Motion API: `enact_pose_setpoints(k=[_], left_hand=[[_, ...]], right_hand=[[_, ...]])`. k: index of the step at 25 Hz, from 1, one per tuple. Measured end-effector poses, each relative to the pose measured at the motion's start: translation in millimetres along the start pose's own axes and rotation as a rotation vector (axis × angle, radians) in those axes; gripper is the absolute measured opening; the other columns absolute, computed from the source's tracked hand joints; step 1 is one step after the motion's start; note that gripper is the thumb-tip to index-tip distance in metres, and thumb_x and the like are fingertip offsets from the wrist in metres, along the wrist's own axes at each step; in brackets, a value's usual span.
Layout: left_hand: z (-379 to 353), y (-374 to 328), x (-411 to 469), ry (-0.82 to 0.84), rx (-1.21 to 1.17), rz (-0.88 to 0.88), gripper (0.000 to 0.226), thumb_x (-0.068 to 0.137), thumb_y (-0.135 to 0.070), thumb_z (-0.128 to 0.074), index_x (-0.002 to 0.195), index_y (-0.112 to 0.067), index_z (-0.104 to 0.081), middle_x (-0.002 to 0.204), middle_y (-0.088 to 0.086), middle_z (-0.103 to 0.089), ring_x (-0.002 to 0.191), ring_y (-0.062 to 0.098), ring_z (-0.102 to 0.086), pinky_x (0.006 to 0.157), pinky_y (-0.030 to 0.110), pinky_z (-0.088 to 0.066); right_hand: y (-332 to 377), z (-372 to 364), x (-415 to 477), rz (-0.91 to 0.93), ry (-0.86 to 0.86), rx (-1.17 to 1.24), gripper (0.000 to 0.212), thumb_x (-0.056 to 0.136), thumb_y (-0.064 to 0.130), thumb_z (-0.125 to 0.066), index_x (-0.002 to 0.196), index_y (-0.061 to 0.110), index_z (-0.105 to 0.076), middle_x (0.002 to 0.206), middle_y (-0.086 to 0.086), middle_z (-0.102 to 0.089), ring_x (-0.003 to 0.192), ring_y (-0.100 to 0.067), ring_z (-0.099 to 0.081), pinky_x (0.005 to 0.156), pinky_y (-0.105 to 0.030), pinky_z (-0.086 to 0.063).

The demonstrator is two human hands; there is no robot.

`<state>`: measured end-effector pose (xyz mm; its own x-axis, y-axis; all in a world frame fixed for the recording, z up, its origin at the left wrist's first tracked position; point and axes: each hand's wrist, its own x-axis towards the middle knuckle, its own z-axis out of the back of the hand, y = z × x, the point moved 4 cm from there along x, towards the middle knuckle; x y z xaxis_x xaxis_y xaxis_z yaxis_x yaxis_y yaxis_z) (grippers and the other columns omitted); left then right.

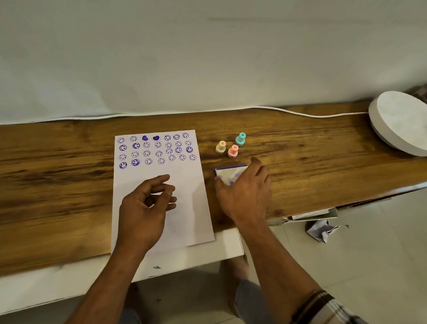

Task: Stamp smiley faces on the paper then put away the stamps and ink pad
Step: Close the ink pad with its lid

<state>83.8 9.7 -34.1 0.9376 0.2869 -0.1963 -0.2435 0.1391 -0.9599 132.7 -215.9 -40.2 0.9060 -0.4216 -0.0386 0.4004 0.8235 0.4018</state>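
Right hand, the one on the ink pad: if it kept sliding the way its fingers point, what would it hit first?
Probably the pink stamp, standing just beyond the right hand and the ink pad. The yellow stamp stands close beside it, so depth leaves some doubt.

We seem to be at home: wooden shelf [62, 171] under our hands, tiled floor [374, 252] right of them.

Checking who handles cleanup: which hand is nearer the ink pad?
Right. The right hand rests on the ink pad, its fingers over the near edge. The left hand hovers above the paper, off to the pad's left.
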Motion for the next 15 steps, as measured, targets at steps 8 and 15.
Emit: enact_pose_setpoints(k=[8,15], left_hand=[[-3.4,1.5,0.7,0.004,0.015,0.006,0.031,0.094,-0.019,-0.069,0.125,-0.023,-0.071,0.109,-0.005,-0.077,0.088,0.008,-0.076,0.08,0.026,-0.063],[-4.6,3.5,1.8,0.006,0.012,0.01,0.03,0.094,-0.019,-0.07,0.124,-0.026,-0.072,0.106,-0.008,-0.077,0.088,0.007,-0.076,0.076,0.021,-0.063]], right_hand=[[3.9,-2.0,1.2,0.048,-0.026,-0.038,0.1,0.074,0.071,-0.07,0.148,0.018,-0.031,0.15,-0.01,-0.046,0.137,-0.032,-0.044,0.106,-0.05,-0.046],[3.2,-6.9,3.3,0.022,0.0,-0.074,0.101,0.075,0.074,-0.068,0.149,0.019,-0.029,0.152,-0.01,-0.045,0.138,-0.032,-0.043,0.107,-0.051,-0.045]])
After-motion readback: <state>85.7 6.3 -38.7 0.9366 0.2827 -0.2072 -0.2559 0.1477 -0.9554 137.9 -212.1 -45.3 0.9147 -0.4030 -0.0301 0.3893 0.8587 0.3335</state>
